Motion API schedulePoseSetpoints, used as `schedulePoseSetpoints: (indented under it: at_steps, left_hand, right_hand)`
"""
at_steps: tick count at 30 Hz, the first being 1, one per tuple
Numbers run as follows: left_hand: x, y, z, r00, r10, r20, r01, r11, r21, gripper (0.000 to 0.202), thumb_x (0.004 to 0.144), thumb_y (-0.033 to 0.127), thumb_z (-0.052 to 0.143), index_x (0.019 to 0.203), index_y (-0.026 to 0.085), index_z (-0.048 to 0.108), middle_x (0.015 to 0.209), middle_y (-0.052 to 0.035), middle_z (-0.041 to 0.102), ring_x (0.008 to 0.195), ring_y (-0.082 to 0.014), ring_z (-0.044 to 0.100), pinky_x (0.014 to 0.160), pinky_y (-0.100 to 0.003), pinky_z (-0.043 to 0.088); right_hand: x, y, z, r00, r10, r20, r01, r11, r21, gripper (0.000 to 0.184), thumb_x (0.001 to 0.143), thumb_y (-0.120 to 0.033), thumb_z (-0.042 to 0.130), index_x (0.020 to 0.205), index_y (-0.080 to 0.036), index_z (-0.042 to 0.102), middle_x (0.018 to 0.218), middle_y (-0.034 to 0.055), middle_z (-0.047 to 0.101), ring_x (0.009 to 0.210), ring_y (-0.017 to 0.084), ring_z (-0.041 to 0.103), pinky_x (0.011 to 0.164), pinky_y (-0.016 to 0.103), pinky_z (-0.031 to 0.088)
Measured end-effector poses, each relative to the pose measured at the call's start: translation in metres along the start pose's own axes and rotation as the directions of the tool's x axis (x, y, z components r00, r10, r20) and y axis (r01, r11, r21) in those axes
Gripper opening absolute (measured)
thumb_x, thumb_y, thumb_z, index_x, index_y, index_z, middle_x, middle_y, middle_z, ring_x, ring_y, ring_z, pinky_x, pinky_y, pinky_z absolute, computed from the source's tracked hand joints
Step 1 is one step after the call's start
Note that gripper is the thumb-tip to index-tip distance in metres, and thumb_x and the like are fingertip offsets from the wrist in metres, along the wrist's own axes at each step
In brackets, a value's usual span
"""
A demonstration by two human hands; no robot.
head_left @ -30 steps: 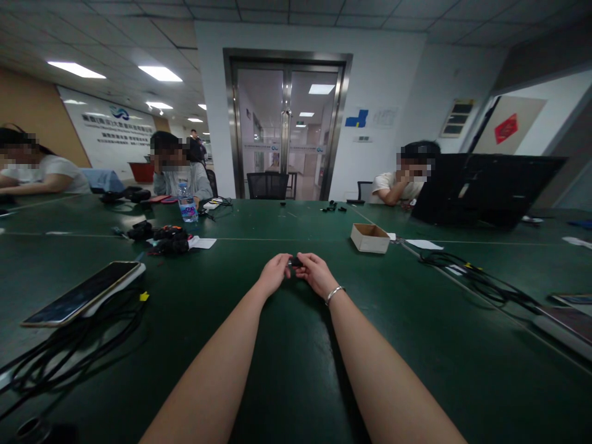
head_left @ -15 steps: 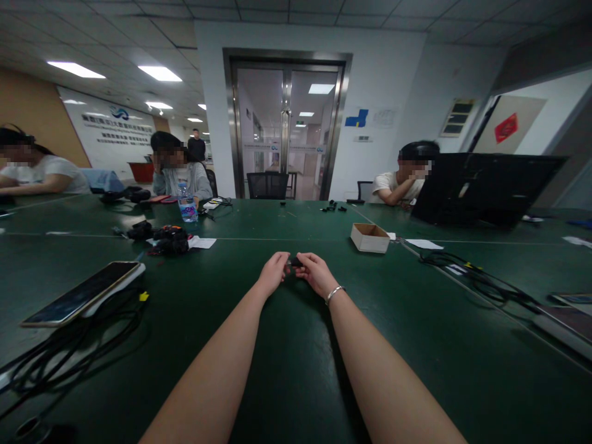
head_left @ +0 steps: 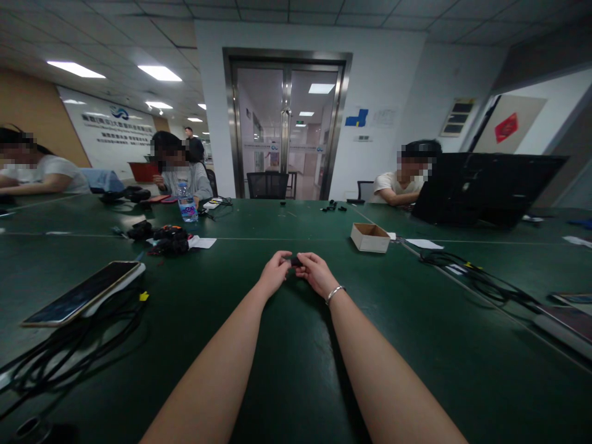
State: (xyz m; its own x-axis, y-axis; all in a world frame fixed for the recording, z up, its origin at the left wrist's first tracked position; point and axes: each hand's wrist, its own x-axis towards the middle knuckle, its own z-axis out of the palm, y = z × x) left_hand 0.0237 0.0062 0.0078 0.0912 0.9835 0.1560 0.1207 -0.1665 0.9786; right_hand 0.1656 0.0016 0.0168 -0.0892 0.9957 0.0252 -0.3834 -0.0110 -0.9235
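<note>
A small dark cylindrical piece [head_left: 295, 262] is held between my two hands, above the middle of the green table [head_left: 296, 345]. My right hand [head_left: 315, 271], with a silver bracelet [head_left: 335, 295] at its wrist, pinches the piece's right side between thumb and fingers. From the left, my left hand [head_left: 274, 271] curls its fingers and thumb at the other end, where a small greyish part shows. The piece is too small to name, and the fingers partly hide it. An open-topped box [head_left: 370, 239] stands to the right beyond my right hand.
A phone [head_left: 83, 293] and black cables [head_left: 87, 345] lie at left. Behind them are a water bottle [head_left: 187, 205] and black gear [head_left: 171, 239]. At right are more cables [head_left: 481, 283] and a monitor [head_left: 485, 188]. Several small black pieces [head_left: 333, 206] lie farther back. Other people sit around the table.
My left fingers have shifted slightly around the left end of the piece; my right hand stays put. Across the table, the seated people at left and right have lowered their hands from their heads.
</note>
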Motion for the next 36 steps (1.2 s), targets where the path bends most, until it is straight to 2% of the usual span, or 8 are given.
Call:
schedulePoseSetpoints:
  at_steps: [3, 8, 11, 19, 22, 27, 30, 36]
  left_hand:
    - [-0.0004, 0.0013, 0.0002, 1.0, -0.013, 0.023, 0.013, 1.0, -0.007, 0.028, 0.089, 0.034, 0.044, 0.107, 0.018, 0.059, 0.067, 0.0009, 0.052, 0.051, -0.0089, 0.046, 0.045, -0.018, 0.035]
    - [-0.0009, 0.0019, 0.0004, 1.0, 0.005, 0.023, -0.005, 1.0, 0.023, 0.027, 0.086, 0.026, 0.048, 0.11, 0.018, 0.058, 0.077, -0.0012, 0.056, 0.059, -0.0089, 0.049, 0.048, -0.017, 0.037]
    - [-0.0013, 0.0023, 0.0005, 0.999, -0.025, 0.025, 0.025, 0.999, 0.02, 0.027, 0.09, 0.028, 0.041, 0.108, 0.018, 0.059, 0.072, -0.0006, 0.053, 0.055, -0.0088, 0.046, 0.046, -0.018, 0.035]
    - [-0.0018, 0.0044, 0.0004, 0.999, -0.045, 0.025, 0.045, 0.999, 0.021, 0.026, 0.087, 0.022, 0.043, 0.108, 0.019, 0.058, 0.076, -0.0013, 0.054, 0.06, -0.0101, 0.049, 0.048, -0.018, 0.037]
    - [-0.001, 0.0039, -0.0001, 0.999, -0.025, 0.03, 0.025, 0.999, 0.028, 0.027, 0.084, 0.018, 0.045, 0.107, 0.019, 0.059, 0.078, -0.0012, 0.054, 0.062, -0.0101, 0.049, 0.049, -0.018, 0.038]
    - [-0.0002, 0.002, 0.0, 0.999, -0.026, 0.031, 0.026, 0.999, 0.018, 0.025, 0.088, 0.024, 0.041, 0.105, 0.019, 0.059, 0.078, -0.0019, 0.054, 0.064, -0.0105, 0.05, 0.05, -0.018, 0.039]
    - [-0.0006, 0.0017, 0.0003, 0.999, -0.007, 0.032, 0.006, 1.0, 0.025, 0.026, 0.084, 0.019, 0.045, 0.106, 0.02, 0.059, 0.08, -0.0012, 0.055, 0.065, -0.0103, 0.051, 0.051, -0.018, 0.04]
    - [-0.0012, 0.0021, 0.0004, 0.998, -0.019, 0.058, 0.02, 0.999, -0.026, 0.028, 0.091, 0.028, 0.038, 0.103, 0.016, 0.059, 0.06, 0.0022, 0.048, 0.046, -0.0082, 0.04, 0.043, -0.018, 0.031]
  right_hand:
    - [0.0011, 0.0008, -0.0004, 1.0, 0.003, 0.0, -0.003, 1.0, -0.003, 0.022, 0.074, -0.026, 0.077, 0.081, -0.014, 0.061, 0.066, 0.0014, 0.065, 0.052, 0.009, 0.06, 0.048, 0.018, 0.052]
    - [0.0023, 0.0018, -0.001, 1.0, 0.004, -0.001, -0.004, 1.0, 0.003, 0.022, 0.073, -0.025, 0.078, 0.082, -0.015, 0.06, 0.066, 0.0004, 0.064, 0.051, 0.009, 0.06, 0.049, 0.019, 0.053]
    - [0.0024, 0.0017, -0.001, 1.0, 0.004, 0.009, -0.004, 1.0, -0.004, 0.02, 0.074, -0.024, 0.077, 0.082, -0.014, 0.061, 0.067, 0.001, 0.065, 0.051, 0.009, 0.06, 0.048, 0.018, 0.052]
    - [0.0018, 0.0015, -0.0008, 1.0, 0.01, 0.01, -0.01, 1.0, -0.001, 0.019, 0.074, -0.022, 0.076, 0.081, -0.014, 0.06, 0.066, 0.0009, 0.065, 0.052, 0.009, 0.061, 0.049, 0.018, 0.052]
    - [0.0019, 0.0012, -0.0006, 1.0, 0.009, 0.009, -0.009, 1.0, -0.005, 0.019, 0.073, -0.022, 0.077, 0.081, -0.015, 0.061, 0.067, 0.0009, 0.065, 0.052, 0.009, 0.06, 0.05, 0.019, 0.053]
    - [0.0019, 0.0006, -0.0003, 1.0, 0.014, 0.01, -0.014, 1.0, -0.01, 0.018, 0.074, -0.021, 0.076, 0.08, -0.015, 0.061, 0.067, 0.0009, 0.065, 0.052, 0.009, 0.06, 0.049, 0.019, 0.052]
    - [0.0025, 0.0012, -0.0009, 1.0, 0.013, 0.003, -0.013, 1.0, -0.01, 0.019, 0.073, -0.021, 0.077, 0.081, -0.015, 0.061, 0.067, 0.0005, 0.064, 0.053, 0.009, 0.061, 0.05, 0.02, 0.053]
    - [0.0025, 0.0025, -0.0018, 1.0, 0.006, 0.031, -0.006, 1.0, -0.007, 0.018, 0.074, -0.023, 0.076, 0.08, -0.015, 0.061, 0.068, 0.0008, 0.065, 0.053, 0.009, 0.061, 0.05, 0.019, 0.052]
